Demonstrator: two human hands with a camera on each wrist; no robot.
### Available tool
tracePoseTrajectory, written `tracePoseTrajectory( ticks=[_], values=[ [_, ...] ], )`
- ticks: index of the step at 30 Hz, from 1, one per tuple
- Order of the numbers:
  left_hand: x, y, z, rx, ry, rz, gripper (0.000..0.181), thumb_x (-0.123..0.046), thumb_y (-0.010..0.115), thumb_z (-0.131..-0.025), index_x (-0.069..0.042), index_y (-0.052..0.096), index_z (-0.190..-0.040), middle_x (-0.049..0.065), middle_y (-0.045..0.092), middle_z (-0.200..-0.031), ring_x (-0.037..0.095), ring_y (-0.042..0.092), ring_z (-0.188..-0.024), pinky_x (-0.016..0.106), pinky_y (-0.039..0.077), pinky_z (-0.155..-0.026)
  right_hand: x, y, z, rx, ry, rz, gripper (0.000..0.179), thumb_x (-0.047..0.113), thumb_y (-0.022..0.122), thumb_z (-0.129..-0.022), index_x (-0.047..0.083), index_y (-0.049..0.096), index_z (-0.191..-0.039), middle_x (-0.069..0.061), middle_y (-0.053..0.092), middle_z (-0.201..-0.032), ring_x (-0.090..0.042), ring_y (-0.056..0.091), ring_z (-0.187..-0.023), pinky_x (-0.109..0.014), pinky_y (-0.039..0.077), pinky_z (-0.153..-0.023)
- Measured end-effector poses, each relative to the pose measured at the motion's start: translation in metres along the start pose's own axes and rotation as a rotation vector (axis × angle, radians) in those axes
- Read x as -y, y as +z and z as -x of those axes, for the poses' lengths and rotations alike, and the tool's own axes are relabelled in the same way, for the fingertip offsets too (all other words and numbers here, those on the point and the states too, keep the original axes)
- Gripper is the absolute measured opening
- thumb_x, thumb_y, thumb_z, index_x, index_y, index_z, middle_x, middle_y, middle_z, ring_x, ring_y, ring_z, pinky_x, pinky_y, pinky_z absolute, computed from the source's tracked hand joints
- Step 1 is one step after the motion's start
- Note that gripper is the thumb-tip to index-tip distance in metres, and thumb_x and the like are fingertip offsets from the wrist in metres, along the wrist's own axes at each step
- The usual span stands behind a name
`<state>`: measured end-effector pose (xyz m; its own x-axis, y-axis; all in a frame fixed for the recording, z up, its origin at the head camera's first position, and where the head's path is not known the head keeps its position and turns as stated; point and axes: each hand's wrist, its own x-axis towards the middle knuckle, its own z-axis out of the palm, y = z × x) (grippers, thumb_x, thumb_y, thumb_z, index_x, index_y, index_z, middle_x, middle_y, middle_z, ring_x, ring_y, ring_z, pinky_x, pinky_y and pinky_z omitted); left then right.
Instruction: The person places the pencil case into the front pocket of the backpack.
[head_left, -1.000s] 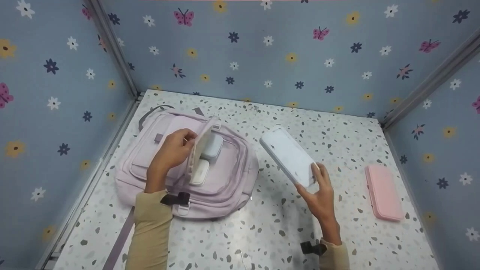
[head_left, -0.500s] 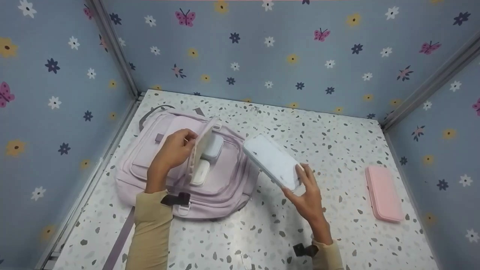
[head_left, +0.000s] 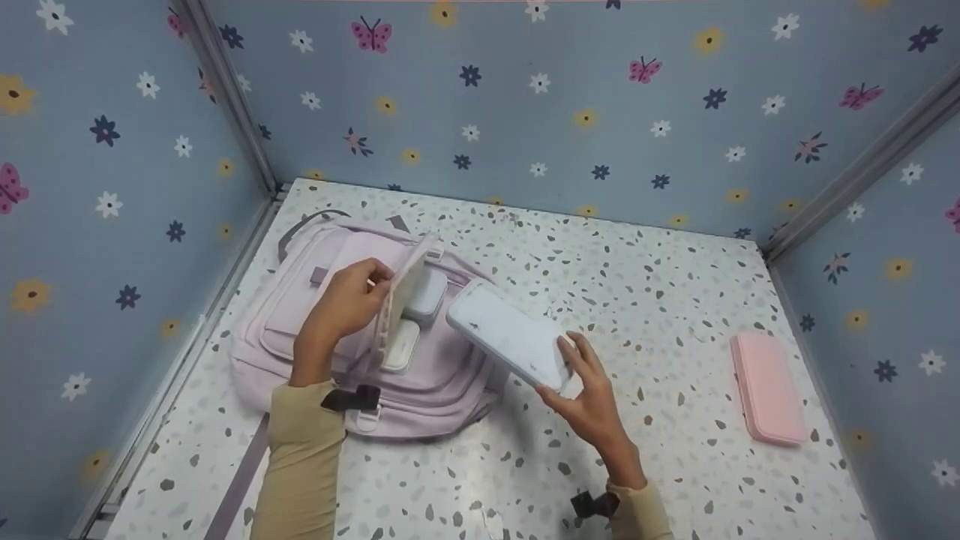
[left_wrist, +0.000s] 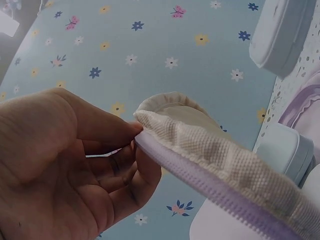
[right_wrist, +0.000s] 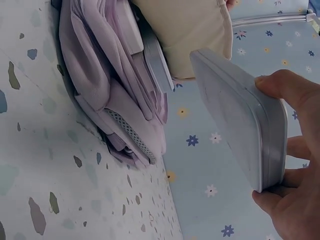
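A lilac backpack (head_left: 360, 247) lies on its back at the left of the table, its front pocket unzipped. My left hand (head_left: 349, 296) pinches the zipped edge of the cream-lined pocket flap (left_wrist: 215, 155) between thumb and fingers, keeping the flap raised. Inside the pocket rest a pale blue rounded box (head_left: 426, 296) and a smaller white box (head_left: 401, 346). My right hand (head_left: 591, 397) grips one end of a long pale blue hard case (head_left: 511, 334), thumb on one side and fingers on the other. The case is tilted, its far end overlapping the pocket's right rim in the head view.
A pink hard case (head_left: 769, 386) lies near the table's right edge. Flowered panels (head_left: 525, 97) enclose the speckled table (head_left: 660, 300) at the back and both sides. One purple strap (head_left: 240, 480) trails from the backpack toward the front.
My right hand has carried the pale blue case leftward and slightly down, from beside the backpack to over its right edge. The left hand and the flap have stayed put.
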<state>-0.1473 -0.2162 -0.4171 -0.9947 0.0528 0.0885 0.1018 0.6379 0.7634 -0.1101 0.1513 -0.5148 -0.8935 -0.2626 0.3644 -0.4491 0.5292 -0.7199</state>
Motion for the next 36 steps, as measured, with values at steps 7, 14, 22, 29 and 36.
tracePoseTrajectory(
  ticks=[7, 14, 22, 29, 36],
  values=[
    [0.001, 0.001, 0.001, 0.000, -0.010, -0.005, 0.017, -0.007, 0.050, -0.095, 0.004, 0.059, -0.104, 0.018, 0.062, -0.099, 0.027, 0.054, -0.084, 0.037, 0.041, -0.077, 0.004, 0.014, 0.001, 0.061, -0.034, -0.024, 0.075, 0.026, 0.080, -0.077, 0.007, 0.046, -0.141, -0.015, 0.036, -0.150, -0.033, 0.038, -0.136, -0.049, 0.041, -0.100],
    [0.002, 0.000, 0.002, 0.003, -0.008, -0.008, 0.017, -0.007, 0.048, -0.095, 0.004, 0.057, -0.104, 0.018, 0.062, -0.098, 0.023, 0.056, -0.077, 0.034, 0.043, -0.071, 0.009, 0.026, 0.002, 0.108, -0.067, -0.026, 0.074, 0.027, 0.079, -0.077, 0.008, 0.047, -0.141, -0.013, 0.037, -0.150, -0.031, 0.040, -0.135, -0.047, 0.041, -0.101],
    [0.000, 0.001, 0.004, 0.001, -0.002, 0.006, 0.016, -0.008, 0.046, -0.095, 0.003, 0.056, -0.102, 0.018, 0.061, -0.097, 0.026, 0.057, -0.082, 0.040, 0.045, -0.076, 0.010, 0.038, 0.002, 0.140, -0.104, -0.031, 0.073, 0.024, 0.081, -0.075, 0.008, 0.049, -0.139, -0.016, 0.041, -0.146, -0.029, 0.041, -0.133, -0.040, 0.043, -0.100],
    [-0.002, 0.002, 0.003, 0.026, -0.035, -0.010, 0.017, -0.008, 0.045, -0.096, 0.003, 0.055, -0.105, 0.019, 0.060, -0.100, 0.029, 0.055, -0.090, 0.043, 0.043, -0.082, 0.008, 0.046, 0.005, 0.181, -0.074, -0.013, 0.074, 0.027, 0.080, -0.075, 0.010, 0.049, -0.140, -0.015, 0.039, -0.148, -0.029, 0.037, -0.137, -0.047, 0.040, -0.103],
    [-0.004, 0.002, 0.002, 0.061, -0.055, 0.008, 0.021, -0.014, 0.044, -0.098, 0.001, 0.055, -0.108, 0.016, 0.060, -0.100, 0.027, 0.056, -0.088, 0.038, 0.044, -0.076, 0.008, 0.052, 0.006, 0.200, -0.092, -0.012, 0.073, 0.031, 0.079, -0.076, 0.009, 0.049, -0.139, -0.014, 0.040, -0.147, -0.029, 0.038, -0.137, -0.046, 0.041, -0.101]
  ],
)
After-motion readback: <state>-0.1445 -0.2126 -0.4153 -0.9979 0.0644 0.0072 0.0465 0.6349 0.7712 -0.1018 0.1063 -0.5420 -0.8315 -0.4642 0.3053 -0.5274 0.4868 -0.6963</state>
